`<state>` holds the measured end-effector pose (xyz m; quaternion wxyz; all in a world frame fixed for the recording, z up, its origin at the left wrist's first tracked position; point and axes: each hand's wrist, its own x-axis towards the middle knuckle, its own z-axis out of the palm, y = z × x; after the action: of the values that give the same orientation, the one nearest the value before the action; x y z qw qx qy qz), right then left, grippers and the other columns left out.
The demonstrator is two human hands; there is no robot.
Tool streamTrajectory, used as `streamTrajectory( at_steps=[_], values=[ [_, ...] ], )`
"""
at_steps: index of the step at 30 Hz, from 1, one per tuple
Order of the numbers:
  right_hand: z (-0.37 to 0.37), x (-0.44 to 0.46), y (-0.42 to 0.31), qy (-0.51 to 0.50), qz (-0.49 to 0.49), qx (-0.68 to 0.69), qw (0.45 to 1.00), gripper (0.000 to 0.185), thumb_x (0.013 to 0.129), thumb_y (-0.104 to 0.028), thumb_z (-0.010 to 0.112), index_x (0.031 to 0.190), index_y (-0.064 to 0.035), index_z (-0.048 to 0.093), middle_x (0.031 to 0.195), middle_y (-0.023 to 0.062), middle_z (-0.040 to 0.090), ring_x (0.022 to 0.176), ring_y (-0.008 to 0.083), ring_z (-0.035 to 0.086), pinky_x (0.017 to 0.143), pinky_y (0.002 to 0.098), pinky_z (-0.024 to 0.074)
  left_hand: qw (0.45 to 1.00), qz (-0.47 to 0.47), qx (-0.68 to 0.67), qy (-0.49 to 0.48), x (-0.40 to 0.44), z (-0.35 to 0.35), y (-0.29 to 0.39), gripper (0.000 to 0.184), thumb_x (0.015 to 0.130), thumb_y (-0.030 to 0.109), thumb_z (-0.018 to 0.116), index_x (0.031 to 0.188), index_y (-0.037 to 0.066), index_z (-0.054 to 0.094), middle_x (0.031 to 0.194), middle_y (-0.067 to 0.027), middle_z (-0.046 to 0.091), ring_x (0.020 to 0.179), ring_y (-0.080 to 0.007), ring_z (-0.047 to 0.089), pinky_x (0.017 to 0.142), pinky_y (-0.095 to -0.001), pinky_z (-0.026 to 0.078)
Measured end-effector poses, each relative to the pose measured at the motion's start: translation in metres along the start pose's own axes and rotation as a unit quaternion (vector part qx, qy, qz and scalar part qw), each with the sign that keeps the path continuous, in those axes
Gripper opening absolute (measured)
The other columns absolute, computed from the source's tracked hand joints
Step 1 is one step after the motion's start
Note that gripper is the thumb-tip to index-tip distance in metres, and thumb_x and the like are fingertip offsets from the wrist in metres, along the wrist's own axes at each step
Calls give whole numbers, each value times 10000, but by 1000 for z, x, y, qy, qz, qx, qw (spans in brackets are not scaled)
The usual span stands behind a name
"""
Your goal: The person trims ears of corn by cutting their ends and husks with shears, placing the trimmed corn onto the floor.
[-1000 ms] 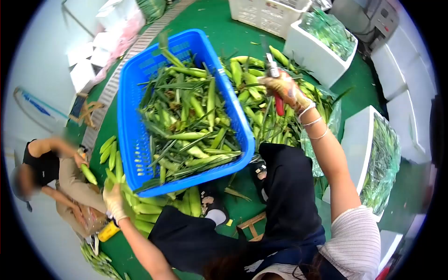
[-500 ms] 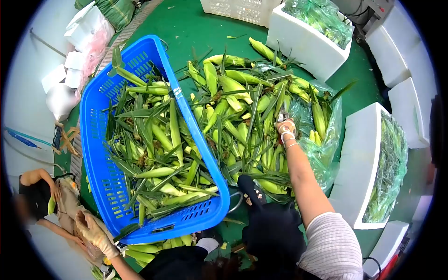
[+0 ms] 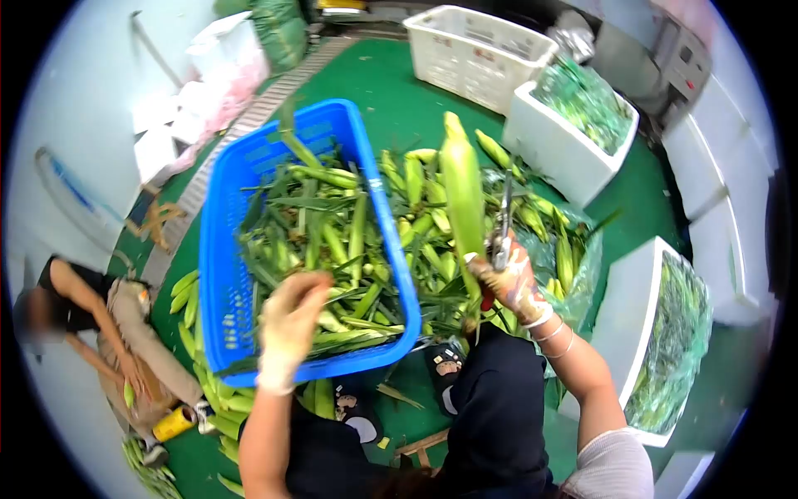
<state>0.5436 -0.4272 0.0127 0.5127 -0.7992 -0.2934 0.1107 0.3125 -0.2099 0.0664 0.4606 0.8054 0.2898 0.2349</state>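
Observation:
My right hand (image 3: 514, 287), in a stained glove, is closed around pruning shears (image 3: 502, 229) with a red handle and an ear of corn (image 3: 462, 187) in its green husk. The ear stands nearly upright beside the blades, above the corn heap. My gloved left hand (image 3: 291, 320) is over the near side of the blue basket (image 3: 386, 224). Motion blurs it, but its fingers look loosely stretched, with nothing visible in them. Husk leaves and corn trimmings (image 3: 332, 241) fill the basket. Behind my right hand, more unhusked corn (image 3: 424, 241) lies heaped on the floor.
Foam boxes (image 3: 532, 137) with corn in green plastic stand at the right. A white crate (image 3: 465, 71) is at the back. Husked-looking ears (image 3: 220, 399) lie left of the basket. At far left another person (image 3: 108, 324) sits by a yellow can (image 3: 173, 424).
My right hand has risen from the heap toward me, bringing up an ear of corn with the shears. My left hand has swung right, over the basket. The view has shifted.

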Motion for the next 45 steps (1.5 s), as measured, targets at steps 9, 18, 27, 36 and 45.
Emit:
streamTrajectory(
  at_steps=[9, 18, 27, 36, 45],
  values=[
    [103, -33, -154, -277, -201, -67, 937, 602, 670, -311, 781, 1030, 30, 441, 902, 223, 582, 860, 380, 587, 754, 432, 474, 948, -63, -260, 169, -4, -50, -37, 469, 696, 43, 763, 1107, 8, 539, 967, -50, 620, 831, -142, 576, 771, -285, 487],
    [159, 53, -182, -326, -286, -201, 878, 734, 627, -477, 776, 1026, 37, 437, 963, 218, 531, 981, 363, 520, 852, 419, 425, 986, -33, 2, 164, -24, -116, -112, 677, 613, 57, 716, 1228, 54, 432, 1078, -88, 615, 973, -207, 603, 874, -306, 481],
    [168, 32, -174, -459, -242, -213, 828, 735, 626, -461, 780, 1006, 41, 402, 911, 203, 507, 868, 318, 530, 786, 399, 433, 994, -1, 74, 84, -41, -148, -110, 618, 612, 99, 702, 1194, 116, 495, 1034, -134, 641, 928, -318, 630, 825, -352, 506],
    [134, 6, -191, -396, -447, -322, 734, 670, 600, -396, 768, 990, 31, 430, 892, 192, 510, 890, 359, 524, 815, 412, 417, 986, -43, -73, -145, -55, -165, -107, 732, 514, 34, 737, 1204, 11, 494, 931, -53, 588, 855, -146, 528, 804, -271, 464],
    [147, 5, -166, -460, -313, -227, 800, 504, 607, -238, 753, 888, 38, 438, 652, 174, 546, 603, 335, 582, 550, 400, 461, 998, -32, 40, -39, -54, -157, -112, 601, 575, 27, 691, 1149, 94, 527, 940, -113, 632, 838, -230, 606, 807, -304, 486]
  ],
)
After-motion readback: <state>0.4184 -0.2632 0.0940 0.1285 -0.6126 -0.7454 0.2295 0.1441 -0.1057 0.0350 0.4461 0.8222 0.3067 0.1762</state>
